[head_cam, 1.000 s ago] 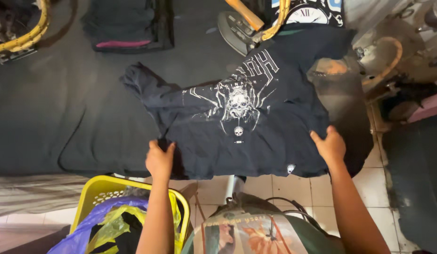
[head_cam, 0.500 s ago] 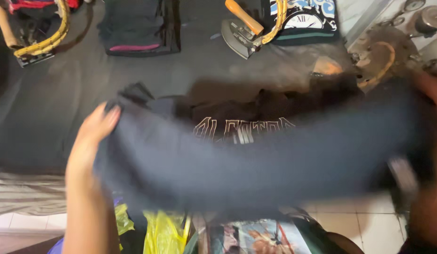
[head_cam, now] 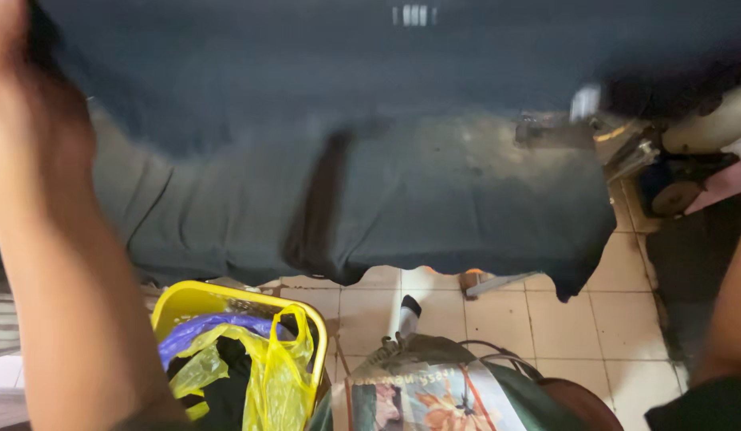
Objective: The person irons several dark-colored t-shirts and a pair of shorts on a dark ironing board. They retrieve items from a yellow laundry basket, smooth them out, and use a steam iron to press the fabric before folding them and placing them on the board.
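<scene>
Across the whole top of the view: a dark, soft cloth garment (head_cam: 370, 72), lifted and blurred, stretched wide between the two raised arms. Beneath it, a broad work table (head_cam: 466, 199) draped in grey-green fabric, creased and stained, its ragged hem hanging over pale square floor tiles (head_cam: 498, 311). At far left, the left hand (head_cam: 35, 96), blurred, up against the garment's edge; fingers apparently closed on the cloth, though too smeared to tell for certain. At far right, only a forearm; right hand out of view above the frame. Lower left, a round yellow plastic basket (head_cam: 187, 297) holding a crinkled yellow plastic bag (head_cam: 275, 375) and a purple one (head_cam: 203, 327). Bottom centre, a printed floral cloth (head_cam: 426, 399). At right, a small dark wheel (head_cam: 673, 195).
</scene>
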